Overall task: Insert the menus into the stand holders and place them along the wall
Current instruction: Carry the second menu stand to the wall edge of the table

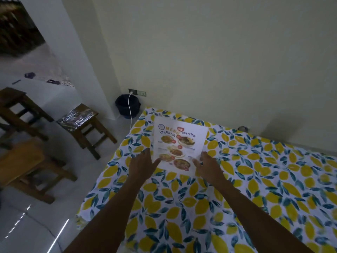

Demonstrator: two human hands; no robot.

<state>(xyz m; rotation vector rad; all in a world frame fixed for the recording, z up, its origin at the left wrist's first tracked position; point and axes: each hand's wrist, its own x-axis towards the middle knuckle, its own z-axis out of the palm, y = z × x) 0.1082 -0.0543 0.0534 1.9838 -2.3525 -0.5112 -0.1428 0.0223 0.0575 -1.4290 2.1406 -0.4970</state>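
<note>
Standing a menu up near the wall, hands either side.

The menu (179, 143) looks propped in a clear stand at the table's (273, 179) 12 o'clock edge. Left hand (143, 164) at 9 and right hand (209, 166) at 3 are both spread open, gripping nothing. I'd nudge the base square to the wall (218, 61), gently so it doesn't tip.

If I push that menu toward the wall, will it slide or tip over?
The menu appears to stand upright in a clear holder, so a high push would probably tip it. The patterned tablecloth may bunch rather than let it slide. Both hands flank its base, the safer place to push.
</note>
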